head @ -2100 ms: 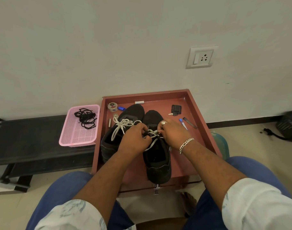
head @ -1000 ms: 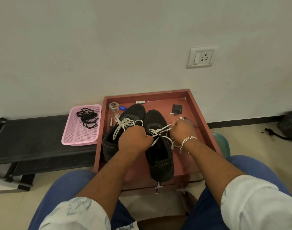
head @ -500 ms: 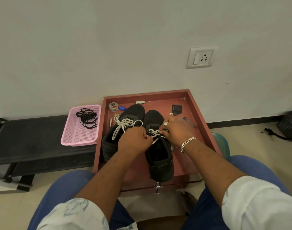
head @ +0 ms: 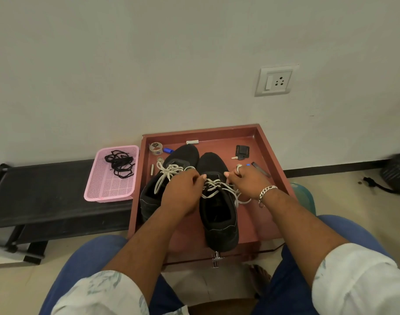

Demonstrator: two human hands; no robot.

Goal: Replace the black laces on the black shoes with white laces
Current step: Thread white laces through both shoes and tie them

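Observation:
Two black shoes stand side by side in a red-brown tray [head: 271,160]. The left shoe [head: 149,201] carries a white lace [head: 169,170] tied in a bow. The right shoe [head: 219,219] has a white lace [head: 215,186] threaded across its eyelets, loose ends trailing to the right. My left hand [head: 183,192] pinches that lace at the shoe's left side. My right hand [head: 246,180], with a ring and a bracelet, pinches the lace at the right side. The removed black laces [head: 119,163] lie tangled in a pink basket [head: 110,189].
The tray also holds a tape roll [head: 155,148], a blue cap [head: 168,150], a black key fob [head: 241,152] and small pens. The basket sits on a black bench [head: 35,201] at left. A wall socket [head: 275,81] is above; a black bag [head: 396,171] lies far right.
My hands were close together over the right shoe's lace; now they have drawn slightly apart, and loose lace ends lie out to the right of the shoe.

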